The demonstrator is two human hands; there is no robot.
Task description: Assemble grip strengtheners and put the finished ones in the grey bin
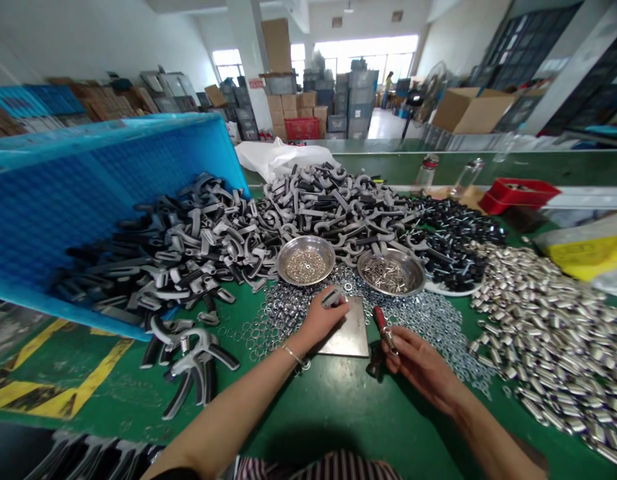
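My left hand [321, 320] is closed around a grey plastic handle part [332, 297], just over the left side of a flat metal plate [355, 333]. To the right of the plate, my right hand [421, 363] pinches a small silvery metal piece [389, 341], perhaps a spring. A red-handled tool [379, 317] shows right beside those fingertips, and a dark object [375, 363] lies below it; I cannot tell whether they are joined. Beyond the hands stand a steel bowl of tiny brass-coloured parts [304, 265] and a steel bowl of metal pins [391, 272].
A blue crate [188, 143] lies tipped at left, spilling grey-and-black handles [213, 233]. Assembled hand grips [195, 360] rest at front left. Loose rings and nuts [438, 327] surround the plate. Silvery springs [553, 320] are heaped at right, near a red bin [518, 193].
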